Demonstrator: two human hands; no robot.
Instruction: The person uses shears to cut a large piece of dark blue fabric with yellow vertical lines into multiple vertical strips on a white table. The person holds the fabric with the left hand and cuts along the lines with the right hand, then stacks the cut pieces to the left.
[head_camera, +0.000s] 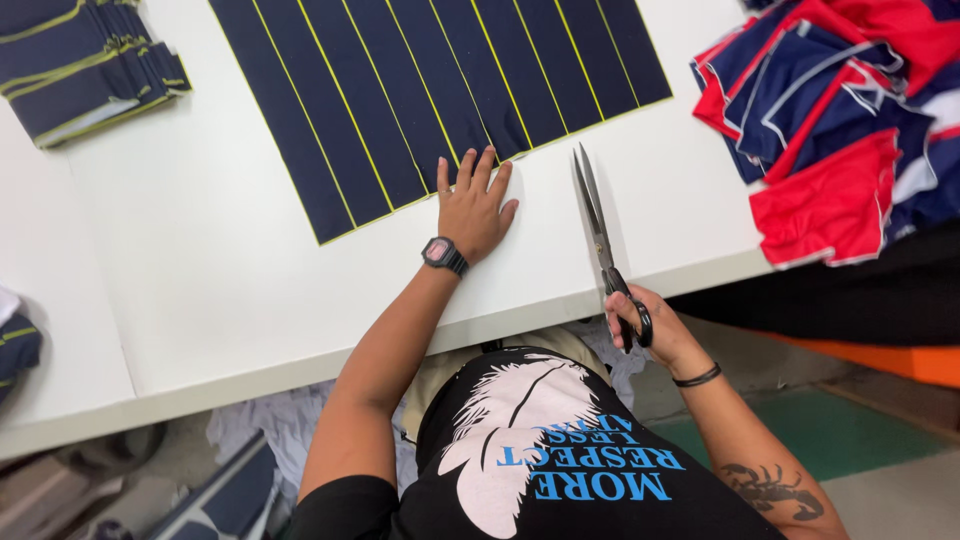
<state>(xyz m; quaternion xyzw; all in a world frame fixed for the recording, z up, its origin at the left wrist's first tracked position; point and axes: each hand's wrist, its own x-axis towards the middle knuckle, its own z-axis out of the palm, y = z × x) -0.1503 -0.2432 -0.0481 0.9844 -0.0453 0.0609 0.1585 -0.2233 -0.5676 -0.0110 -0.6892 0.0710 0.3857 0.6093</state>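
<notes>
At a white worktop, your left hand lies flat with fingers spread wide, pressing the near edge of a navy fabric panel with thin yellow stripes. The panel lies spread across the middle of the worktop, its near edge cut on a slant. Your right hand grips the handles of black tailor's scissors, fingers closed through the loops; the blades point away from you, nearly shut, resting on bare worktop just right of the panel. A stack of folded navy strips lies at far left, and a heap of red, white and navy garments at right.
</notes>
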